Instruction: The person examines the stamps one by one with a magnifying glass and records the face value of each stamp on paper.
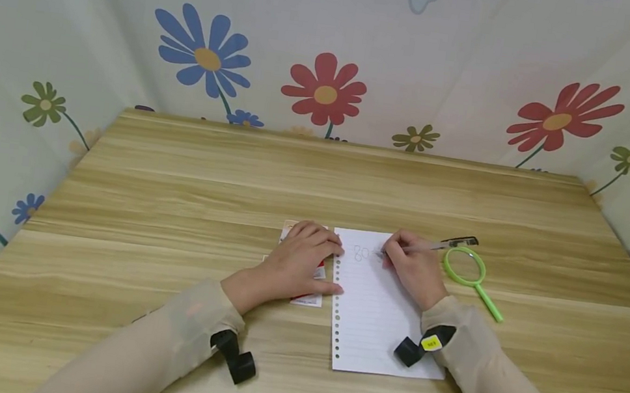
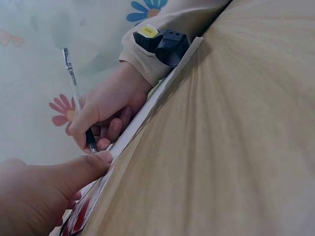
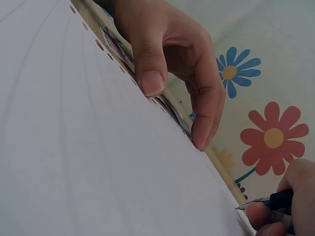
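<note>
A white sheet of lined, hole-punched paper (image 1: 372, 325) lies on the table, with "80" written near its top. My right hand (image 1: 416, 271) pinches a clear pen (image 1: 445, 244) with a black cap end and rests on the sheet. In the right wrist view, the pen's tip (image 3: 241, 207) meets the paper. My left hand (image 1: 295, 263) presses the sheet's punched left edge with thumb and fingertips, its fingers spread. Under that hand lies a printed card or booklet (image 1: 307, 300) with red on it, mostly hidden.
A green-rimmed magnifying glass (image 1: 489, 303) lies just right of the paper, close to my right wrist. The wooden table (image 1: 206, 170) reaches back to a flower-printed cloth (image 1: 370, 33), which also hangs along both sides.
</note>
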Demonstrator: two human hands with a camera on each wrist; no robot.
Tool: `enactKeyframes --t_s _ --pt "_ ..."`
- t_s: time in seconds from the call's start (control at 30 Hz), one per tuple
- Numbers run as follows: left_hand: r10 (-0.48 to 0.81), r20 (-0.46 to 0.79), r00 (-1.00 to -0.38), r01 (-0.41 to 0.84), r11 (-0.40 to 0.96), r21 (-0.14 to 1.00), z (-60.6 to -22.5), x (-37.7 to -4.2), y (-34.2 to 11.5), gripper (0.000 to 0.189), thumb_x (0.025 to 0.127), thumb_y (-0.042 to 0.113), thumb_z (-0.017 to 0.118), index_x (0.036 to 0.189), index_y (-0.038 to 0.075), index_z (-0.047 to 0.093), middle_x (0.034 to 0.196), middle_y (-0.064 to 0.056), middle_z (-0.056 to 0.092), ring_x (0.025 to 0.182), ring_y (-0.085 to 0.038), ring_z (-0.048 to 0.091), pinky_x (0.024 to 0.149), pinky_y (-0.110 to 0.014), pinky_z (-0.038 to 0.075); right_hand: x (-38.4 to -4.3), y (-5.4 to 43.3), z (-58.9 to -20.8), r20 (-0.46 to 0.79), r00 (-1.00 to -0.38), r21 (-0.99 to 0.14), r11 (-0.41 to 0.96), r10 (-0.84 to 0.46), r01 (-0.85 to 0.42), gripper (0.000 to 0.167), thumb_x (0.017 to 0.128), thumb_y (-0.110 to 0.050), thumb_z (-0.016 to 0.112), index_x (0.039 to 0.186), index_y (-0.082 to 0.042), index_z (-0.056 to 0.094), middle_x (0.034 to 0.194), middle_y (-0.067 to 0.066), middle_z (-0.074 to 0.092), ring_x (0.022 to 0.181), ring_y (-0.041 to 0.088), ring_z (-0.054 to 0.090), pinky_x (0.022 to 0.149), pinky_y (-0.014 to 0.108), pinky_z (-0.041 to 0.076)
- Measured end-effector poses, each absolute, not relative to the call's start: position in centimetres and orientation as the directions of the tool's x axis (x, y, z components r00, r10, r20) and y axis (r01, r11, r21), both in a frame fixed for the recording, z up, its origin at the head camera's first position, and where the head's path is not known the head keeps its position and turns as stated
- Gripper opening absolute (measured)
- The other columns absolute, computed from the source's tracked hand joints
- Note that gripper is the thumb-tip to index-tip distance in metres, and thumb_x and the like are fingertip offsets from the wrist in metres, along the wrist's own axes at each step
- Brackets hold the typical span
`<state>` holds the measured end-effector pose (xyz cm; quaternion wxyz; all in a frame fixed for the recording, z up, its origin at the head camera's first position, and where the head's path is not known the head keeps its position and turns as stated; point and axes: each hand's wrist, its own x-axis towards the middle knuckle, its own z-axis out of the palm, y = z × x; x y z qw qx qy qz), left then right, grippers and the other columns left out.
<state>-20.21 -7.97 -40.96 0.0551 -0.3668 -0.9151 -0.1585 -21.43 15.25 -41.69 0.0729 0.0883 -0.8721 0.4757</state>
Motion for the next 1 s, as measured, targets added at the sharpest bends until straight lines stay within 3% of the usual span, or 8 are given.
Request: enactKeyframes --t_s 0.27,0.53,0.77,1.0 --pt "0.652 0.204 -0.73 0.683 0.685 0.253 -40.8 -20.2 -7.9 0.06 0.078 0.054 0.07 0.117 0.011 0.063 0.123 -0.003 0.054 0.118 -0.024 0.043 0.108 -0.04 0.021 -21.3 15.2 -41.4 0.136 -0.982 -0.839 0.512 -0.131 -0.185 0.018 0.091 -0.012 0.054 0.078 -0.006 0.065 0.063 0.004 0.061 0.069 0.02 0.054 0.06 0.024 0.04" --pt "0.653 0.22 -0.725 0.689 0.68 0.25 -40.9 -20.2 -7.9 0.059 0.077 0.054 0.071 0.116 0.01 0.063 0.122 -0.003 0.055 0.117 -0.024 0.044 0.107 -0.04 0.022 -21.5 15.3 -40.9 0.12 -0.99 -0.909 0.391 -0.075 -0.14 0.017 0.093 -0.013 0.053 0.085 -0.001 0.06 0.065 0.007 0.056 0.05 0.011 0.043 0.043 0.021 0.035" --pt "0.651 0.232 -0.722 0.692 0.681 0.242 -41.0 -20.2 -7.8 0.059 0.076 0.054 0.071 0.115 0.01 0.064 0.12 -0.003 0.056 0.116 -0.023 0.044 0.107 -0.039 0.023 -21.7 15.7 -39.8 0.166 -0.978 -0.912 0.357 -0.13 -0.202 0.012 0.091 -0.007 0.057 0.093 0.004 0.057 0.067 0.007 0.052 0.052 0.009 0.044 0.044 0.019 0.035" --pt "0.648 0.223 -0.729 0.685 0.688 0.24 -41.2 -20.0 -7.8 0.059 0.077 0.054 0.07 0.116 0.011 0.064 0.121 -0.002 0.056 0.117 -0.023 0.044 0.107 -0.039 0.022 -21.4 16.0 -38.6 0.188 -0.96 -0.871 0.416 -0.21 -0.261 0.015 0.091 -0.011 0.062 0.098 0.002 0.059 0.073 0.009 0.053 0.052 0.012 0.044 0.041 0.022 0.035"
